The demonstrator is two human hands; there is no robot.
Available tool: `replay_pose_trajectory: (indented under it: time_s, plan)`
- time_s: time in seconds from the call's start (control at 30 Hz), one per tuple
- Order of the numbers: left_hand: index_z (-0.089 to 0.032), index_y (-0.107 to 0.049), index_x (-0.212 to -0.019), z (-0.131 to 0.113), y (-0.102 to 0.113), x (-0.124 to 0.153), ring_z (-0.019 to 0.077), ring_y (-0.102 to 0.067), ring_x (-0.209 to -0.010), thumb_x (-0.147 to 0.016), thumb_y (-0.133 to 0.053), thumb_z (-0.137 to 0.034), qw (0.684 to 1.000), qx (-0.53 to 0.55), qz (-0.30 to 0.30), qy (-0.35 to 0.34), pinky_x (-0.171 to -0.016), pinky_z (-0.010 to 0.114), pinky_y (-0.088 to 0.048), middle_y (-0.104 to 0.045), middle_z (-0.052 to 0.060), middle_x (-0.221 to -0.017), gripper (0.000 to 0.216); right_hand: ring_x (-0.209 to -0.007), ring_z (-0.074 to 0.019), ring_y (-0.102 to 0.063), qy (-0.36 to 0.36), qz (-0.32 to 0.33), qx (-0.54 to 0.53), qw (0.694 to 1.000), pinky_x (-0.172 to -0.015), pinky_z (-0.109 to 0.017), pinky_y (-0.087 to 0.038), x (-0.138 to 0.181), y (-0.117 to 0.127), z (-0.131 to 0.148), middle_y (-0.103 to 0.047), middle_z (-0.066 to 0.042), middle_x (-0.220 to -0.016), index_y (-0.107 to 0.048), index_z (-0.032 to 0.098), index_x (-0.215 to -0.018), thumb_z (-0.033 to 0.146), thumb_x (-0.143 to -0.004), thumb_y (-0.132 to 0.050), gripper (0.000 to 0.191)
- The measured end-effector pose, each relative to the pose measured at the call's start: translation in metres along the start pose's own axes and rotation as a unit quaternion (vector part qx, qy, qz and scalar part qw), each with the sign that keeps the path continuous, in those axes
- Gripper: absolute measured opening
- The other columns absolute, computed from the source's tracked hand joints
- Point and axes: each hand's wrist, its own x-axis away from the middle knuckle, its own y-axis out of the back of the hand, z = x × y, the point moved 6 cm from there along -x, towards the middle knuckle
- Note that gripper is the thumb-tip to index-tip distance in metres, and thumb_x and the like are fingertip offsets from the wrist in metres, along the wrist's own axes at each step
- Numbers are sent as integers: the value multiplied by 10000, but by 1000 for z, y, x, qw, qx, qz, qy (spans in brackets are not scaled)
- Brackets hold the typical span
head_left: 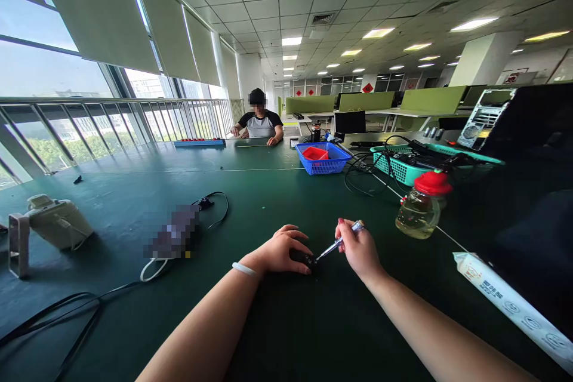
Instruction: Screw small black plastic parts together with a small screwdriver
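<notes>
On the dark green table, my left hand (pixel 284 250) curls its fingers round a small black object (pixel 304 258), pinning it to the surface. Its kind is hard to tell, since the palm and fingers cover much of it; small light marks show on its right end. My right hand (pixel 356 248) grips a slim screwdriver (pixel 331 247) with a clear handle and a metal shaft. The screwdriver slants down to the left, and its tip meets or nearly meets the right end of the black object. A white band circles my left wrist.
Left lie a blurred phone-like item (pixel 174 233) with a cable and a beige bottle (pixel 58 221). Right stand a red-lidded bottle (pixel 423 206) and a long white packet (pixel 510 307). Behind are a blue basket (pixel 324 166), a teal basket (pixel 398 168) and a seated person (pixel 262 125).
</notes>
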Motion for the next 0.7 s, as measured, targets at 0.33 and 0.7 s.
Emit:
replay_pose_trajectory:
  time_s: [0.33, 0.7]
  plan:
    - [-320, -772, -1086, 1, -1, -1, 365, -379, -1391, -671, -831, -520, 1000, -2, -1, -2, -1145, 525, -306, -616, 85, -1352, 464, -332, -88, -380, -82, -2, -109, 991, -362, -216, -371, -8, -2, -31, -357, 73, -391, -490, 221, -533, 631, -784, -626, 499]
    - [-323, -770, -1088, 3, -2, -1, 356, -393, -1385, -674, -827, -529, 1000, -10, -3, -6, -1147, 521, -303, -619, 85, -1348, 466, -324, -80, -330, -138, -29, -143, 980, -349, -222, -373, -4, -4, -36, -314, 84, -379, -472, 226, -522, 662, -770, -631, 527]
